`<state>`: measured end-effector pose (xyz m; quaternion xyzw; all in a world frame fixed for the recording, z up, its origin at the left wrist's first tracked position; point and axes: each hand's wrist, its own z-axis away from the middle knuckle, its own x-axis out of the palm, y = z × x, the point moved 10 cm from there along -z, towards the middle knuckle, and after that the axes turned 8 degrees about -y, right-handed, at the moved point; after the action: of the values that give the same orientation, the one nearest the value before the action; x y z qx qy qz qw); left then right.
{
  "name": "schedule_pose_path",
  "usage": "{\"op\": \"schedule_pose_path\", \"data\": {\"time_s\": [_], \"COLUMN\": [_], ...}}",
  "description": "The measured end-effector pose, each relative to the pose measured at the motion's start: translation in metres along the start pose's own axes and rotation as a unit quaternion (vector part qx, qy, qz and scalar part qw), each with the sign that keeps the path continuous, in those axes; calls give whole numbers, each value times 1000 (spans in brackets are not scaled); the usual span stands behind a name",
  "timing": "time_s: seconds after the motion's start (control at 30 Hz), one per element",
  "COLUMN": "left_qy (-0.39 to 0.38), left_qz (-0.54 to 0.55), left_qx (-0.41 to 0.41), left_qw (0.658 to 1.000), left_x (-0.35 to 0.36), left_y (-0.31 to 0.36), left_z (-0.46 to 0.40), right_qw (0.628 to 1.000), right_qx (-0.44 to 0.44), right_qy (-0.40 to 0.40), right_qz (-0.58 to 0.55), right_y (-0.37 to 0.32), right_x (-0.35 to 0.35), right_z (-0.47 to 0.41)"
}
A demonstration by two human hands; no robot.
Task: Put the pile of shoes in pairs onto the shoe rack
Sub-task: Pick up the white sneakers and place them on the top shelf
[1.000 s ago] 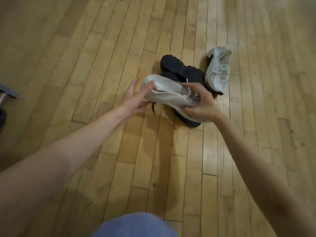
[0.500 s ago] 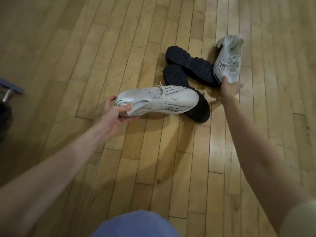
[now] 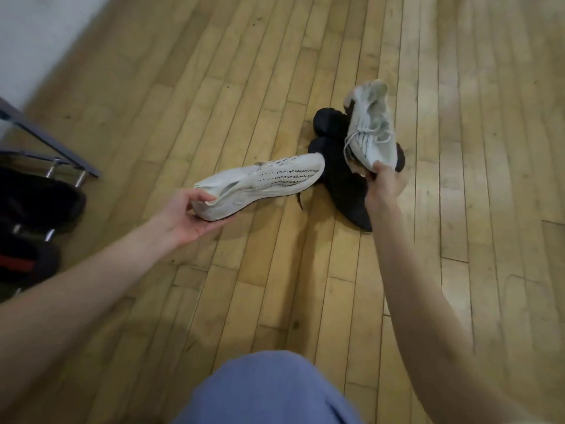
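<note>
- Since half a second ago, the right hand (image 3: 383,186) has gone from touching the second white sneaker (image 3: 371,130) on the floor to lifting it clear of the black shoes (image 3: 342,166), and the shoe rack (image 3: 49,142) has come further into view at the left edge.
- Its fingers are pinched on that sneaker's lower end, so the shoe stands nearly upright above the hand.
- The left hand (image 3: 189,215) cups and grips the heel of the first white sneaker (image 3: 263,183), whose long axis runs rightward, toe toward the black shoes.
- Both white shoes are off the wooden floor (image 3: 214,71).
- The rack lies left of both grips and nearer the left hand, so that shoe probably goes on first.
- Dark shoes (image 3: 39,203) already sit there.
</note>
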<state>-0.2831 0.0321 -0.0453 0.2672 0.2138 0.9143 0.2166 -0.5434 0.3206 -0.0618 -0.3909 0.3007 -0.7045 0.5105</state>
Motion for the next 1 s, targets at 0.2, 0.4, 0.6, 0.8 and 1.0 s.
{"op": "schedule_pose_path", "data": {"time_s": [0.2, 0.4, 0.6, 0.8, 1.0], "left_qy": [39, 62, 59, 60, 107], "left_qz": [-47, 5, 74, 49, 107], "left_qx": [39, 118, 233, 418, 533], "left_qw": [997, 991, 968, 905, 832], "left_x": [-33, -87, -114, -122, -136], "left_y": [42, 74, 93, 124, 158], "left_z": [71, 166, 258, 344, 419], "right_qw": [983, 955, 938, 906, 861], "right_qx": [75, 104, 52, -25, -38], "right_qy": [-127, -249, -330, -411, -487], "right_qz": [-107, -119, -91, -97, -143], "right_y": [56, 64, 34, 1, -43], "right_x": [62, 127, 188, 247, 324], "right_z": [83, 164, 241, 324, 396]}}
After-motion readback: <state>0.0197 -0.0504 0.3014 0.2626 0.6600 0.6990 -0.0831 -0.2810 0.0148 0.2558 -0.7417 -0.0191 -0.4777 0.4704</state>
